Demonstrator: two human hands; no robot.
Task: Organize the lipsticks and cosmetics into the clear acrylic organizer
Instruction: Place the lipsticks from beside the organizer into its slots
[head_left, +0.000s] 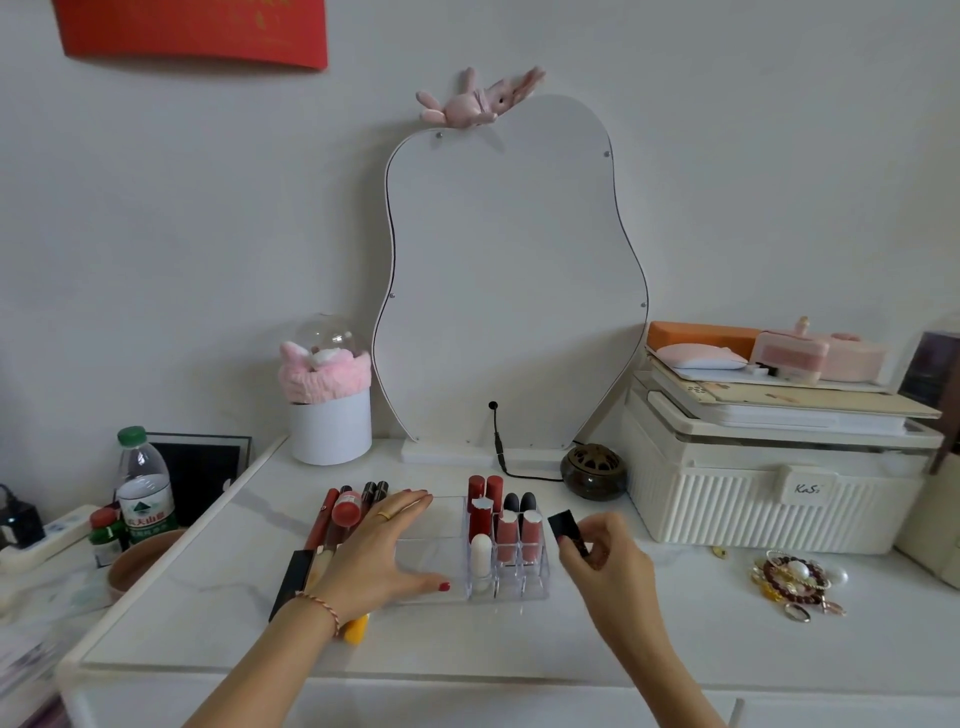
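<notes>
Pinching a black square lipstick tube (569, 531), right hand (608, 558) may knock tubes in clear acrylic organizer (506, 564) just beside its fingers; left hand (382, 551) lies open, flat on organizer's tray w/ nothing held.

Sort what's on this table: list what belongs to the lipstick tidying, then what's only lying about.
Job: organizer, lipsticks in its slots, loose cosmetics, black lipstick in the right hand, left hand.

Lying about: water bottle, jewellery, incense burner, storage box.

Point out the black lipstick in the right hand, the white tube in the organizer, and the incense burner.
black lipstick (567, 527), head view, upper end.
white tube (480, 552), head view, rounded cap.
incense burner (593, 470), head view, pierced lid.
</notes>
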